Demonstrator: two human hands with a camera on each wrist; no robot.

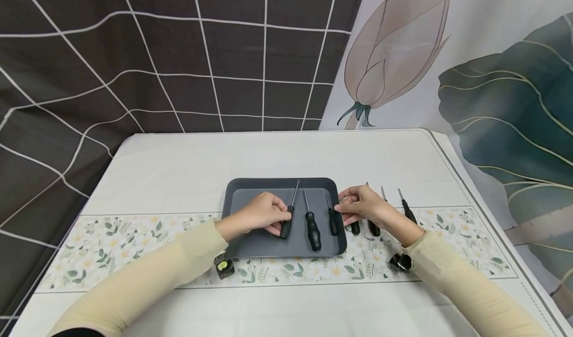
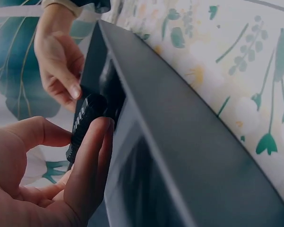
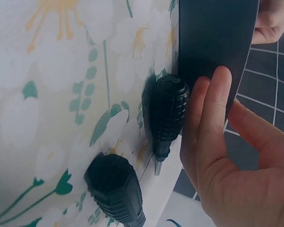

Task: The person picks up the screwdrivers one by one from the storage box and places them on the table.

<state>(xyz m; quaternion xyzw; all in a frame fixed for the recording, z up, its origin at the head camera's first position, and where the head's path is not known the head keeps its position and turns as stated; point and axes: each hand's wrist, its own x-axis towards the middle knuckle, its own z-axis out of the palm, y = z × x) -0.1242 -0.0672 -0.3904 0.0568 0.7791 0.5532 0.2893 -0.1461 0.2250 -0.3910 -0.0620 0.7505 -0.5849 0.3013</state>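
Currently | left hand (image 1: 265, 211) pinches screwdriver (image 1: 286, 227) | right hand (image 1: 364, 205) grips gray tray (image 1: 268, 248) by rim

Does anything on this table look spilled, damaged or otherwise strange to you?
Nothing really stands out: no spill or damage is visible. The middle screwdriver in the gray tray lies slightly slanted, which looks harmless. The left hand holds another screwdriver; the right hand grips the tray's edge.

Tray (image 1: 264, 247) and screwdrivers (image 1: 408, 211) on table (image 1: 277, 312)
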